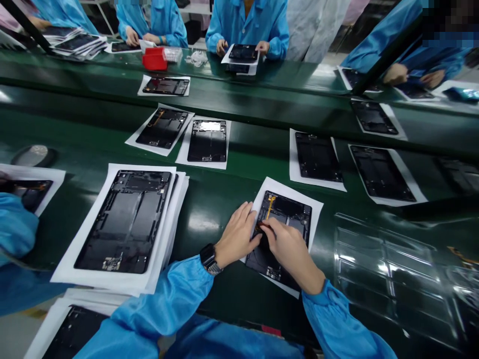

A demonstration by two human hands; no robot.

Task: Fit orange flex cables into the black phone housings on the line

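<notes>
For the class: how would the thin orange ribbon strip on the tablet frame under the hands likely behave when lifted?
The orange ribbon strip looks thin and narrow, so probably floppy and very light. Pinched by the right hand against the tablet frame, it seems easy to crease or tear.

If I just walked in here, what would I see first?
Probably the two bare hands in the middle: the left hand and right hand press on a black tablet frame with an orange strip, lying on white paper. To their left sits a bigger frame on a paper stack, and far across the green belt a red box stands out.
</notes>
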